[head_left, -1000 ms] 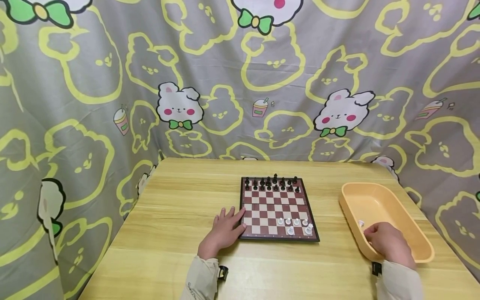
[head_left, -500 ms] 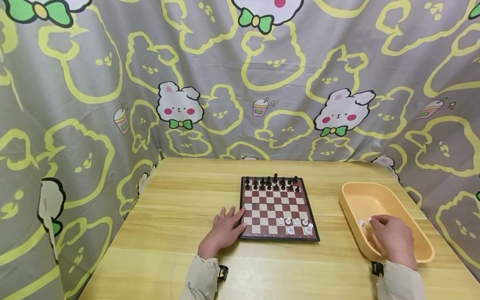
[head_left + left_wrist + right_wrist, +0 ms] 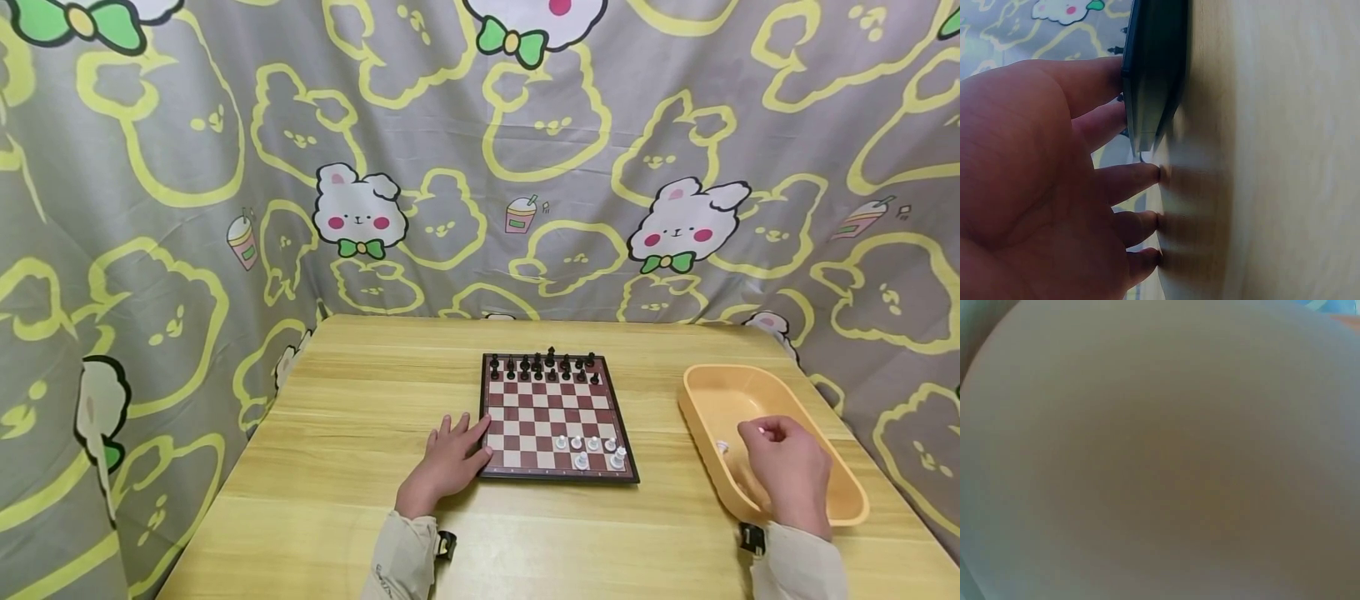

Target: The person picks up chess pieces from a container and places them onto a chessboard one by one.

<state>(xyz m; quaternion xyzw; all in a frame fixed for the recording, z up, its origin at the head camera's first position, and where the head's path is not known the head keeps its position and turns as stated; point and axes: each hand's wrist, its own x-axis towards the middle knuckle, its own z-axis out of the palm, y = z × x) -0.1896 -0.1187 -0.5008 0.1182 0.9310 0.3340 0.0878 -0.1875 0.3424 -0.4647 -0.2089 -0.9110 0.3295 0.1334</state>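
Note:
The chessboard (image 3: 525,427) lies flat on the table, with black chess pieces (image 3: 551,358) in two rows at the far side and several white chess pieces (image 3: 582,460) at the near right. My left hand (image 3: 446,467) touches the board's left edge with thumb and index finger; in the left wrist view the other fingers (image 3: 1138,228) rest on the tabletop. Over the orange tray (image 3: 810,408), my right hand (image 3: 791,471) pinches a small white chess piece (image 3: 763,431), mostly hidden by the fingers. Another white piece (image 3: 722,447) lies against the tray's left wall.
Board and tray stand apart on the wooden table (image 3: 360,400). A patterned curtain (image 3: 450,275) hangs behind the table and along its sides. A blurred pale surface fills most of the right wrist view.
My right hand has risen from inside the tray with a white chess piece in its fingers and turned, fingertips now curled inward. My left hand and the board stay still.

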